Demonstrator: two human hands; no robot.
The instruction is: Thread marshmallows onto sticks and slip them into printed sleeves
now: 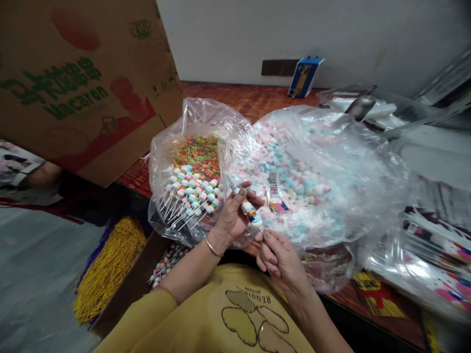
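Observation:
My left hand (pixel 234 212), with a bangle at its wrist, is closed around a marshmallow stick (pixel 253 216) that shows printed colours, seemingly a wrapper. Just below its lower end, my right hand (pixel 274 252) has thumb and fingers pressed together; what they pinch is too small to make out. Beyond both hands spreads a large clear bag of pink, blue and white marshmallows (pixel 316 184), with a printed wrapper (pixel 278 196) lying on it. To the left, finished marshmallow sticks (pixel 193 191) lie in a pile beside many small coloured candy rings (pixel 200 152) on clear plastic.
A tall cardboard box (pixel 88 88) stands at the left. Below it, an open carton (pixel 125 279) holds more marshmallow sticks (pixel 169 262). Printed wrappers (pixel 441 245) are stacked at the right, near a metal scoop (pixel 360 107). A blue box (pixel 305 77) stands by the wall.

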